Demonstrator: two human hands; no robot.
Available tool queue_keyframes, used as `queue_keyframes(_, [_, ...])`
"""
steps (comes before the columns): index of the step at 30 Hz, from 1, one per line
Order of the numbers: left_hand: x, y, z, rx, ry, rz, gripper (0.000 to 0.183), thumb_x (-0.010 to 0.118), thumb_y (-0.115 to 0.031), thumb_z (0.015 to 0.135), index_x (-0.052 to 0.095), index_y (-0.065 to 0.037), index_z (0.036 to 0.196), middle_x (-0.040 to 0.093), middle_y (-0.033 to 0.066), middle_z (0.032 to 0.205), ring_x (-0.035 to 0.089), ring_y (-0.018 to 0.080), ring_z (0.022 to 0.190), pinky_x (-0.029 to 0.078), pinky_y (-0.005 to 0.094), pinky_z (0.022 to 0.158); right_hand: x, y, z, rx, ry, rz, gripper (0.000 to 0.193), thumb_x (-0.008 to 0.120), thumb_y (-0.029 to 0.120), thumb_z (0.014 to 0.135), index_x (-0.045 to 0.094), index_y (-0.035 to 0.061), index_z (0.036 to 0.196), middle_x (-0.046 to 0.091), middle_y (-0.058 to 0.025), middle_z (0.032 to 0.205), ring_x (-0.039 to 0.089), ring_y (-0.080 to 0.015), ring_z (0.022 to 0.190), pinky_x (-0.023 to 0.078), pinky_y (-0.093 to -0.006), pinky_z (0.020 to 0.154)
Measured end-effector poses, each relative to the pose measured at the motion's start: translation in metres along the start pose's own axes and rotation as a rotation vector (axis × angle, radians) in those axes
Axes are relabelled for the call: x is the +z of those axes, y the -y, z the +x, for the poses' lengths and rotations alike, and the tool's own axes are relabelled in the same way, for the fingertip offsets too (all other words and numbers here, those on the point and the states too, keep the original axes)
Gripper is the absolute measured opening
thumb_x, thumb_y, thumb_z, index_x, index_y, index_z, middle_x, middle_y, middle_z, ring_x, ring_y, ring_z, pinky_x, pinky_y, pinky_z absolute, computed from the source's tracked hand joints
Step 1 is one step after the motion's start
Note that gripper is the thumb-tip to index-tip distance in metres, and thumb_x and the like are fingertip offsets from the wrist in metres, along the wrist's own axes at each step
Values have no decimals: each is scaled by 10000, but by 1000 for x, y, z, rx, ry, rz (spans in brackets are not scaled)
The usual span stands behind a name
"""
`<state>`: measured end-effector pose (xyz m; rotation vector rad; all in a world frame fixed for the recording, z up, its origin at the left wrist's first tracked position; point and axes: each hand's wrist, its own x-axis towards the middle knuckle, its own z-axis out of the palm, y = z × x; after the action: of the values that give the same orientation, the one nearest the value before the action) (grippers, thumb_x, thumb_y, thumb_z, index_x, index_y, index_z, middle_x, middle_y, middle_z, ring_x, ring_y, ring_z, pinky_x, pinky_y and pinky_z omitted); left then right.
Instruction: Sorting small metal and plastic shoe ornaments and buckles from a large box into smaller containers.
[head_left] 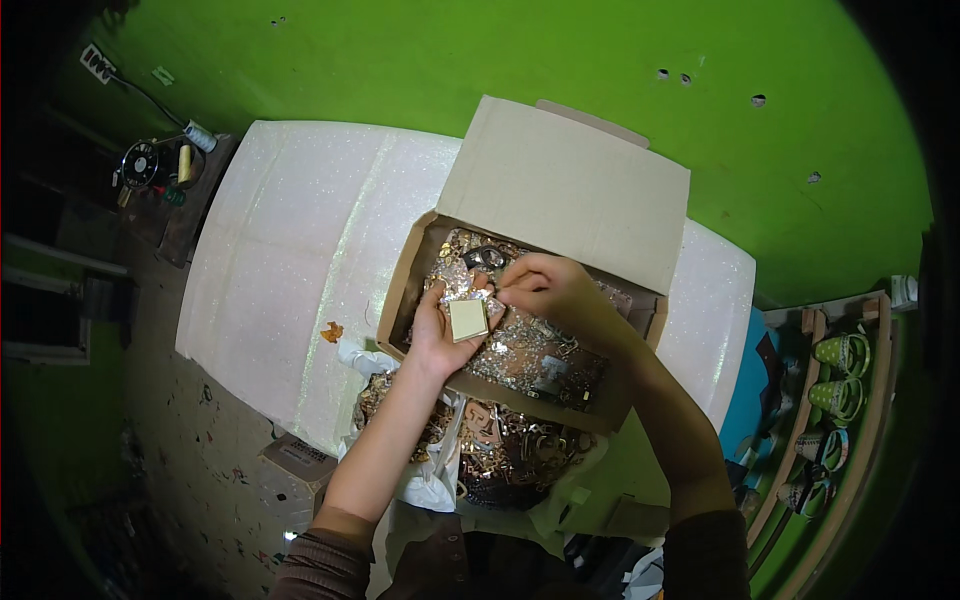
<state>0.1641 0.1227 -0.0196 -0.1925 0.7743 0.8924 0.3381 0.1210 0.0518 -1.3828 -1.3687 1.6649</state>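
My left hand [440, 333] is over an open cardboard box, fingers curled around a small cream-coloured square piece [468, 320] lying flat against the palm. Close to its fingertips, my right hand [540, 287] is closed with thumb and forefinger pinched together. Whatever the pinch holds is too small to make out. Beneath both hands, the cardboard box [397, 290] holds a jumble of small shiny metal and sparkling pieces [525, 345]. A dark round ornament [488, 257] lies among them behind my hands.
The box's lid [570, 190] stands raised at the back. Nearer me are plastic bags [425, 488] of gold and dark metal trims [515, 450]. A glittery white cover [270, 260] spreads over the table. Sandals [838, 398] sit on a wooden rack [862, 440] at right; thread spools [198, 135] stand far left.
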Motion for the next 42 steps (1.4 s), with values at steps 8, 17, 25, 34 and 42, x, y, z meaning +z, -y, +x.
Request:
queue_keyframes(8, [8, -3, 2, 49, 34, -36, 367, 290, -294, 896, 481, -56, 1100, 564, 89, 1037, 515, 218, 1005, 396, 472, 911, -9, -51, 18, -496, -409, -558, 213, 542, 79, 763, 565, -2, 959, 601, -132, 835, 588, -224, 697, 450, -340, 608])
queue_keyframes(17, [-6, -14, 5, 39, -5, 40, 339, 349, -252, 885, 498, -46, 1109, 572, 63, 1063, 516, 196, 1006, 392, 469, 916, 9, -131, -7, -512, 76, -1213, 357, 505, 76, 728, 498, 43, 1083, 461, -150, 1113, 469, -283, 1048, 477, -319, 783])
queue_keyframes(25, [-4, -13, 4, 20, 1, 25, 345, 356, -259, 883, 496, -45, 1114, 580, 70, 1048, 528, 201, 984, 396, 463, 911, 4, -124, -12, -550, 173, -1284, 166, 519, 74, 704, 548, 58, 866, 524, -82, 845, 530, -228, 849, 492, -307, 643])
queue_keyframes(34, [0, -1, 5, -32, 11, 26, 375, 359, -313, 883, 491, -55, 1121, 563, 76, 1076, 532, 209, 985, 413, 450, 895, -17, -26, -1, 84, 95, 43, 193, 598, 56, 728, 586, 35, 919, 599, -24, 728, 540, -79, 673, 445, -236, 641])
queue_keyframes(42, [-7, 6, 14, -165, 264, 40, 352, 295, -319, 885, 495, -57, 1010, 558, 104, 978, 561, 212, 880, 483, 367, 778, 13, 6, 18, -324, 180, -335, 193, 567, 73, 782, 597, 29, 967, 625, -76, 787, 591, -115, 696, 464, -225, 602])
